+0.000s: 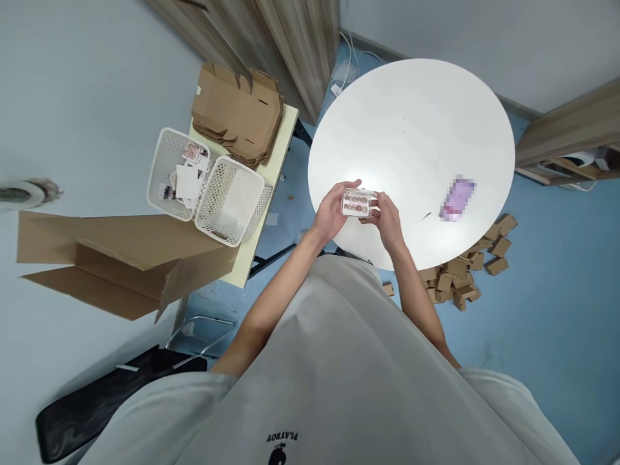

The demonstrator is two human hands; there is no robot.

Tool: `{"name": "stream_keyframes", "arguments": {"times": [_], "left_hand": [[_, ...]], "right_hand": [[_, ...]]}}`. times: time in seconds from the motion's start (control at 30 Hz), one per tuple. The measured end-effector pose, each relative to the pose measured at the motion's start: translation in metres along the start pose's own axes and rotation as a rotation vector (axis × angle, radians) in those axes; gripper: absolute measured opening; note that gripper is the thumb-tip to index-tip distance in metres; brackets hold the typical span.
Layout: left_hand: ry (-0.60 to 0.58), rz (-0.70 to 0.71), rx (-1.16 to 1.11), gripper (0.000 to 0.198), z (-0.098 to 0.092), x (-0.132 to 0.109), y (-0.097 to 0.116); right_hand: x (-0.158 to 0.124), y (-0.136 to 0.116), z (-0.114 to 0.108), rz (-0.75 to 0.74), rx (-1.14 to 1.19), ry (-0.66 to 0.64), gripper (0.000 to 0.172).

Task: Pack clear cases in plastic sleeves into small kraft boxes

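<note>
Between my two hands is a small clear case with two rows of small pinkish pieces (357,203) inside; the pieces are too small to name for certain. My left hand (332,210) grips its left end, with the thumb along the upper edge. At the right end, the fingers of my right hand (387,219) close on the case's edge. The case is held above the near edge of the round white table (416,135). A blurred-out purple object (458,199) lies on the table to the right of my hands.
A side table (283,139) on the left bears flattened cardboard boxes (237,113) and two white baskets (227,200). An open carton (121,258) stands near them. Several small brown boxes (458,274) lie on the floor at right. A black chair (121,394) is behind left.
</note>
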State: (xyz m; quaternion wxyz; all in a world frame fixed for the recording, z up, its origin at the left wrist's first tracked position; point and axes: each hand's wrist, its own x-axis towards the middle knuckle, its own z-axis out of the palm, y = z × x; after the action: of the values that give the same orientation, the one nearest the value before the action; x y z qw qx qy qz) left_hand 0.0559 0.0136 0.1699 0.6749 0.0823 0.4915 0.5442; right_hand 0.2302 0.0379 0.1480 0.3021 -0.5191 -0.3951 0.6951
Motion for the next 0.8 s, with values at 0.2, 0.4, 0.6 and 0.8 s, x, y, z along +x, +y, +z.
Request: {"name": "stream_keyframes", "arguments": {"times": [0.2,0.4,0.6,0.8], "left_hand": [[0.071,0.011,0.156,0.061,-0.012,0.004,-0.029],[0.347,-0.096,0.354,0.049,-0.046,0.011,-0.046],[0.597,-0.082,0.389,0.047,-0.072,0.024,-0.026],[0.585,-0.040,0.253,0.035,-0.109,-0.028,-0.013]], "right_hand": [[0.003,0.020,-0.009,-0.001,-0.050,0.025,0.067],[0.042,0.062,0.002,-0.027,-0.154,0.082,0.073],[0.135,0.100,0.036,-0.058,-0.269,0.030,0.067],[0.244,0.090,0.064,0.044,-0.442,0.207,0.043]]}}
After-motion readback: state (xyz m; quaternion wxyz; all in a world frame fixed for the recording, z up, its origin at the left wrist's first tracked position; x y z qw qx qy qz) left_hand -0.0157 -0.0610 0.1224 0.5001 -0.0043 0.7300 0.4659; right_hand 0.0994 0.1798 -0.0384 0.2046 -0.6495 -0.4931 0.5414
